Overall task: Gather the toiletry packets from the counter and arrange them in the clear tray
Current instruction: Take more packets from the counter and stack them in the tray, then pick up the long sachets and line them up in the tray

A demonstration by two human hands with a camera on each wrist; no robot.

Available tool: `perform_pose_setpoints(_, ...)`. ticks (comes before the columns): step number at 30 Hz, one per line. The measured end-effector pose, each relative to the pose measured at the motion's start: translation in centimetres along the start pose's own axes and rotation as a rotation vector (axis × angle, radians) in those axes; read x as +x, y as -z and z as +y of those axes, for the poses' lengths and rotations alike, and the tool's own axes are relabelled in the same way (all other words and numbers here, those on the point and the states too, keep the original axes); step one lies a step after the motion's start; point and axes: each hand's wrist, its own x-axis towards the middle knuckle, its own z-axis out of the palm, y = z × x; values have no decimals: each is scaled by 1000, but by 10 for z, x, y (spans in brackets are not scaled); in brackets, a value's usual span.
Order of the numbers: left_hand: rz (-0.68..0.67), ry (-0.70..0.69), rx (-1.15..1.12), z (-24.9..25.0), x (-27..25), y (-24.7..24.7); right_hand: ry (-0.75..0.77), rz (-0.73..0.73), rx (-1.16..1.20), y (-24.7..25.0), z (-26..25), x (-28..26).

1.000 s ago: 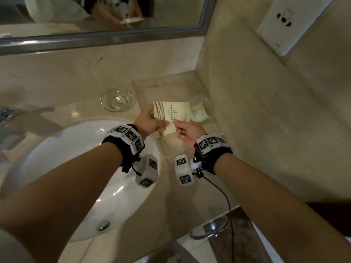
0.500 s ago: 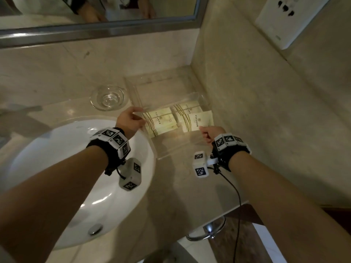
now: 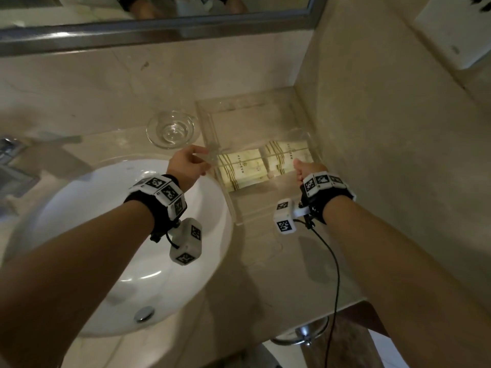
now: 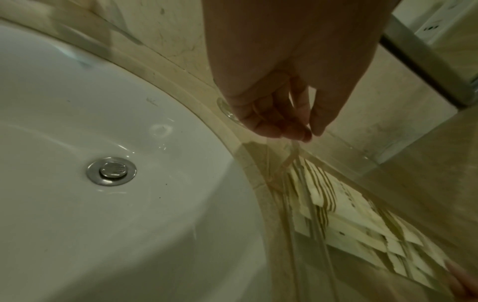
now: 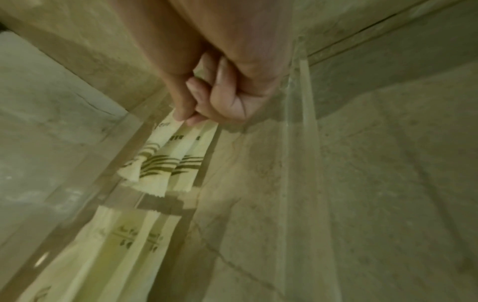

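**Packets settle into clear tray beside hotel basin**

The person's right hand (image 5: 217, 98), fingers curled, pinches the near edge of the right-hand toiletry packets (image 5: 165, 163) as they lie in the clear tray (image 3: 239, 216). The left hand (image 3: 186, 166) closes its fingertips on the tray's left wall, apparently steadying it. Two cream stacks with olive stripes sit side by side in the tray: the left stack (image 3: 241, 168) and the right one under the right hand's fingers.

The step in hand looks like squaring the packets. Doing it well would mean holding the tray firm with the left hand while the right nudges its stack flush against the neighbour and the tray's right wall, then letting go without dragging the top packet along.

The tray stands on the marble surface (image 3: 279, 261), tucked into the corner by the side wall. A small glass dish (image 3: 172, 128) sits just beside the tray's far left, and the white basin (image 3: 106, 235) lies directly behind the left wrist; a packet flicked that way could slide in. No stray packets show on the surface.
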Motion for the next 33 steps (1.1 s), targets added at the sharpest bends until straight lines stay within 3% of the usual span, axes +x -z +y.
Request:
perform_pose_setpoints(9, 20, 2, -66, 5, -5, 34, 116, 44, 64, -37, -31, -60)
perform_pose_setpoints(16, 166, -33, -188, 0, -29, 96, 399, -187, 55, -131, -73, -138)
perform_pose_setpoints(25, 402, 26, -240, -69, -94, 235, 643, -524, 10, -280, -90, -271)
perform_pose_setpoints(33, 613, 228, -207, -172, -160, 334, 804, -662, -268, -386, -52, -347)
